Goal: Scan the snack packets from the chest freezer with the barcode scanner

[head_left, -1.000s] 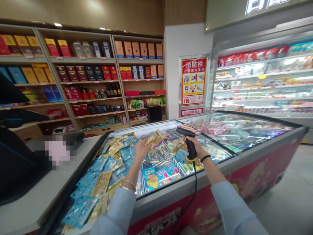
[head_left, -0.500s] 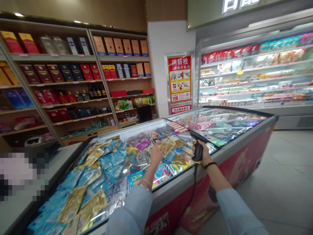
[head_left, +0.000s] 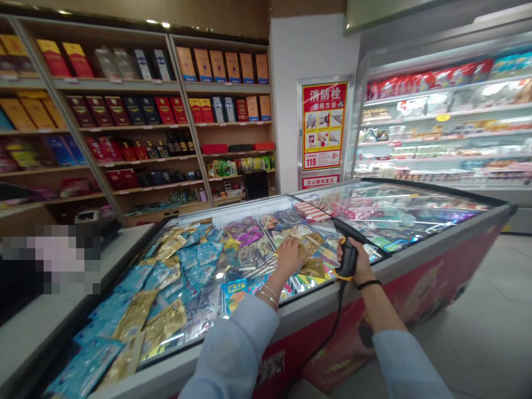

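Above the near freezer rim (head_left: pixel 432 250), the right hand (head_left: pixel 361 260) wraps its fingers around a black-and-yellow scanner (head_left: pixel 348 258). Left of it, the left hand (head_left: pixel 290 255) bends its fingers loosely over gold packets (head_left: pixel 312 268); I cannot tell its grip. Far shelves (head_left: pixel 143 127) hold boxes (head_left: pixel 165 111).

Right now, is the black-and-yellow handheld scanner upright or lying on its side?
Upright: the right hand holds the black-and-yellow scanner head-up, its black cable hanging from the lower end.

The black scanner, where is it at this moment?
In the head view, the black scanner is right of centre, in the right grip, by the freezer's near rim.
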### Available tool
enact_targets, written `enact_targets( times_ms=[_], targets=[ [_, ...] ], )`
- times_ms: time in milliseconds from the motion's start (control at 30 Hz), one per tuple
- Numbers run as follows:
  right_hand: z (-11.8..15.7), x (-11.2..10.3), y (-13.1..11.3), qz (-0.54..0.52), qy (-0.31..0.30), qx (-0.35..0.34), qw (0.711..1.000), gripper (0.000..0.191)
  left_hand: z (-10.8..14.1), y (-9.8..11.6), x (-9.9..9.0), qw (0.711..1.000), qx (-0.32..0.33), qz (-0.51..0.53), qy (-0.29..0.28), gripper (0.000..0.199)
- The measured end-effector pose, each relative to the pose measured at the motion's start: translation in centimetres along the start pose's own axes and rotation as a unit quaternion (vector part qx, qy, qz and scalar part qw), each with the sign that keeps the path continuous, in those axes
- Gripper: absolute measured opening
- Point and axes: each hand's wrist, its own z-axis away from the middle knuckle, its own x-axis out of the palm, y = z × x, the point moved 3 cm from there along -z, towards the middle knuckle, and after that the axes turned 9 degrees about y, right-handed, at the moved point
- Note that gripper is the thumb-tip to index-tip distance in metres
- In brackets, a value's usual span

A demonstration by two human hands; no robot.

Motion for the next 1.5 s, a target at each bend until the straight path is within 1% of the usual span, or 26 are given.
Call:
enact_targets(
  times_ms=[133,200,267,300,333,400,467,500,567,633,700,767,833,933,967,1033,1100,1133,1167,1200,1300,1367,1500],
  targets=[
    [-0.4,-0.1,0.2,-0.002,-0.007,0.023,1.000,0.029,0.0,0.4,-0.7,0.998,0.016,0.038,0.055,0.051],
    [-0.5,0.0,0.2,0.013,-0.015,0.026,0.999,0.029,0.1,0.7,-1.4,0.995,0.028,0.059,0.075,0.044],
    [-0.5,0.2,0.2,0.031,-0.021,0.030,0.999,0.030,0.0,0.6,-2.9,0.992,0.023,0.083,0.093,0.037],
    [-0.4,0.2,0.1,0.037,-0.022,0.034,0.998,0.030,0.0,0.3,-4.0,0.990,0.015,0.095,0.104,0.034],
    [-0.3,0.3,0.0,0.041,-0.023,0.041,0.998,0.030,-0.1,-0.1,-5.6,0.987,0.006,0.106,0.118,0.032],
    [0.1,0.7,-0.2,0.043,-0.023,0.053,0.997,0.030,-0.3,-1.3,-9.8,0.982,-0.004,0.121,0.147,0.029],
    [0.4,1.8,-0.7,0.032,-0.024,0.057,0.998,0.029,-0.2,-3.2,-14.9,0.975,-0.007,0.131,0.177,0.025],
    [0.7,2.7,-0.9,0.023,-0.030,0.056,0.998,0.029,0.0,-4.3,-17.6,0.971,-0.014,0.136,0.198,0.024],
    [1.2,5.3,-1.1,0.005,-0.054,0.047,0.997,0.027,0.8,-6.6,-22.7,0.960,-0.020,0.159,0.228,0.024],
    [2.0,8.9,-0.9,-0.010,-0.086,0.041,0.995,0.026,2.1,-9.0,-26.7,0.948,-0.027,0.185,0.257,0.025],
    [3.0,12.9,-0.1,-0.018,-0.121,0.041,0.992,0.026,4.0,-11.2,-29.4,0.938,-0.037,0.201,0.279,0.027],
    [4.4,16.6,1.3,-0.019,-0.157,0.048,0.986,0.027,6.1,-13.5,-31.2,0.934,-0.054,0.205,0.289,0.028],
    [6.0,19.6,3.3,-0.015,-0.184,0.061,0.981,0.028,8.4,-15.8,-32.6,0.931,-0.081,0.195,0.296,0.028],
    [8.4,22.9,6.9,-0.002,-0.215,0.084,0.973,0.031,12.0,-19.7,-34.6,0.928,-0.140,0.149,0.311,0.027],
    [9.2,23.8,8.1,0.004,-0.226,0.091,0.970,0.031,13.1,-21.0,-35.3,0.925,-0.174,0.119,0.317,0.027],
    [10.6,25.5,10.3,0.012,-0.249,0.109,0.962,0.032,15.3,-23.6,-36.4,0.908,-0.268,0.032,0.321,0.029],
    [11.7,27.1,12.3,0.010,-0.271,0.133,0.953,0.033,17.2,-25.7,-36.9,0.875,-0.368,-0.075,0.305,0.031],
    [12.1,27.8,13.1,0.006,-0.281,0.145,0.949,0.033,17.9,-26.4,-36.9,0.860,-0.404,-0.125,0.287,0.032],
    [12.5,28.3,13.8,-0.001,-0.288,0.157,0.945,0.034,18.4,-27.0,-36.7,0.848,-0.427,-0.169,0.265,0.032],
    [12.7,28.8,14.4,-0.007,-0.293,0.169,0.941,0.034,18.7,-27.3,-36.4,0.841,-0.437,-0.209,0.242,0.033],
    [13.1,29.3,15.6,-0.021,-0.302,0.200,0.932,0.034,19.0,-27.4,-35.1,0.822,-0.431,-0.312,0.204,0.040],
    [13.1,29.3,15.8,-0.023,-0.303,0.212,0.929,0.033,18.8,-27.0,-34.3,0.809,-0.423,-0.355,0.203,0.049],
    [13.0,29.0,15.9,-0.010,-0.290,0.229,0.929,0.034,18.6,-26.4,-33.5,0.792,-0.431,-0.376,0.214,0.058]
  ],
)
